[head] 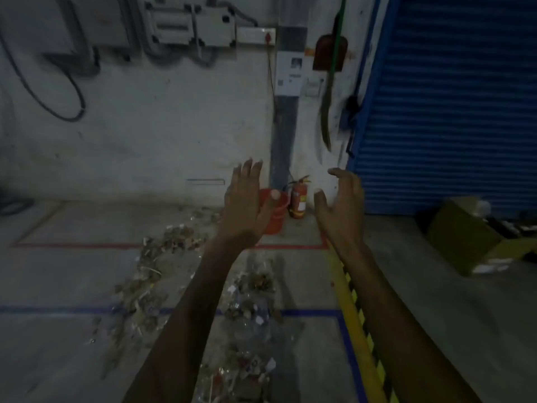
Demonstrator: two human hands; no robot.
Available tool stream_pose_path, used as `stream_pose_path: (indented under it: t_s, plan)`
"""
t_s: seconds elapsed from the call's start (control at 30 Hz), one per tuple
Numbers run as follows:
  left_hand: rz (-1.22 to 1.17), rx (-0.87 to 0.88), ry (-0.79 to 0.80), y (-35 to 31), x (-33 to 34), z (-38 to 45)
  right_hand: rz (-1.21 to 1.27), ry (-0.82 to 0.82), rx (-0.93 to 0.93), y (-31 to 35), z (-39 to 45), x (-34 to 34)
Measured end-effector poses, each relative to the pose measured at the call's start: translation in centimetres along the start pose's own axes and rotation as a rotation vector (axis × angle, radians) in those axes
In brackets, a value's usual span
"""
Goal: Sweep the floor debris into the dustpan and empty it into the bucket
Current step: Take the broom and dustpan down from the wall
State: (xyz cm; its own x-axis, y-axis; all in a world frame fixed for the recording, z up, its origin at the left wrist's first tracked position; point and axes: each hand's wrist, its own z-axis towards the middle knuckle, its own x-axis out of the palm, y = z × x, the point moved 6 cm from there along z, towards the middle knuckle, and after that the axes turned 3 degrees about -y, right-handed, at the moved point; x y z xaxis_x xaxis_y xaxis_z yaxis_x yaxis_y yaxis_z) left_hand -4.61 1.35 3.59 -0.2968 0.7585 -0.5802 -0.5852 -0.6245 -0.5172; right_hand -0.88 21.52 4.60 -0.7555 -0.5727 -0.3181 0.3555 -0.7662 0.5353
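Observation:
Both my arms stretch forward over the floor. My left hand [245, 199] is open with fingers spread and holds nothing. My right hand [343, 199] is open too, fingers slightly curled and empty. Behind my left hand, an orange bucket [276, 213] stands at the foot of the wall, partly hidden. Debris [162, 269] of dry scraps lies in a curved trail on the left, and a second strip of debris [250, 324] with plastic bits runs between my arms. A red dustpan [327, 53] hangs on the wall, with a green-handled broom [329, 106] hanging in front of it.
A red fire extinguisher [299, 199] stands beside the bucket. A blue roller shutter [447, 106] fills the right. A cardboard box [470, 237] lies at right. A yellow-black floor strip [357, 324] and red and blue floor lines cross the concrete. Cables and electrical boxes [189, 24] hang on the wall.

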Motion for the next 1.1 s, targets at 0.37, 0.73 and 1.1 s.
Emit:
stream_pose_path:
  t_s: [0.37,0.73,1.1]
  plan:
    - [-0.125,0.135,0.030,6.5,8.4,8.5,0.035,0.201,0.040,-12.1,6.5,9.1]
    - [-0.185,0.162,0.183,11.8,21.9,22.8,-0.014,0.140,0.107,-25.3,16.9,15.1]
    - [-0.089,0.042,0.168,16.8,38.4,40.0,0.025,0.159,0.106,-43.4,31.8,24.5]
